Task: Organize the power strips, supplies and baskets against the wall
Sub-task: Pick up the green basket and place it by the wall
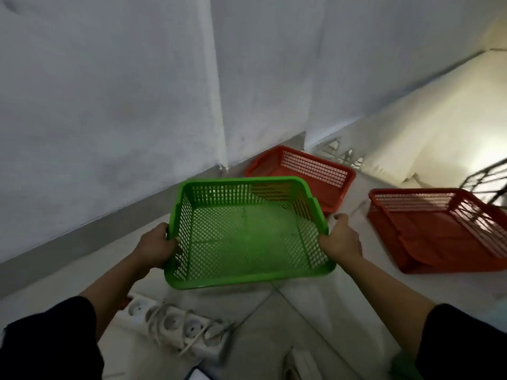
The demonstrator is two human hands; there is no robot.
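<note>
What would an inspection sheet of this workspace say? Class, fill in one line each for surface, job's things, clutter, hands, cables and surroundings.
Surface: pale tiled floor, dimly lit.
Job's things: green basket, empty, held above the floor; red basket by the wall; second red basket further out; white power strip on the floor.
Clutter: blurred items at the bottom edge, cannot be identified.
Hands: left hand and right hand grip opposite sides of the green basket.
Cables: white cord looped over the power strip.
Surroundings: white wall with grey skirting; blurred dark wire object at the right edge.
</note>
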